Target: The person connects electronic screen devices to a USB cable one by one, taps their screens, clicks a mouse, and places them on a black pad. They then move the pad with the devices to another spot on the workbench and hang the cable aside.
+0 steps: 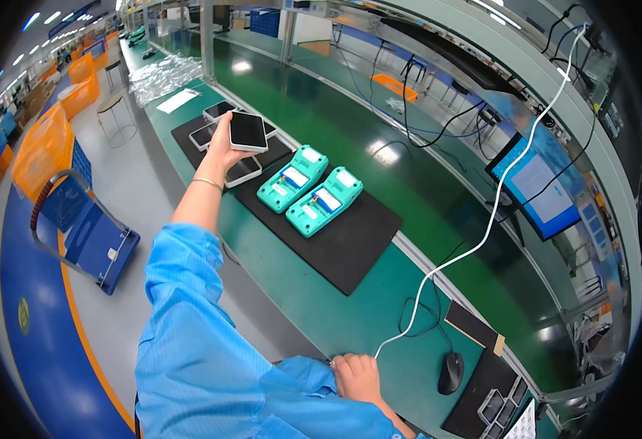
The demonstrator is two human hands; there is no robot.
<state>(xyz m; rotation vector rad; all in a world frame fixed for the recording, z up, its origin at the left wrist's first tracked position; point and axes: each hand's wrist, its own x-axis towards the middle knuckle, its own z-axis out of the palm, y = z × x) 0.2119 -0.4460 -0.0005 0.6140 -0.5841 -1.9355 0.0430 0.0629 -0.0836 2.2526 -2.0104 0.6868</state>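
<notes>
At the far left end of the bench, my left hand (222, 150) grips a white-edged handheld device with a dark screen (248, 132). It is raised over several similar devices (243, 171) lying on a black mat. Two teal device housings (293, 178) lie side by side on a black mat (350, 252), each with a blue part and white labels showing. Near the bench's front edge, my right hand (357, 377) has its fingers curled round the lower end of a white cable (474, 245). That cable's tip is mostly hidden by the hand.
A black mouse (450, 373) with its cord lies right of my right hand. Small grey-framed pieces (493, 406) sit on another dark mat. A monitor (537, 186) stands behind the bench rail. Crumpled clear plastic (163, 77) and a blue trolley (101, 249) are at left.
</notes>
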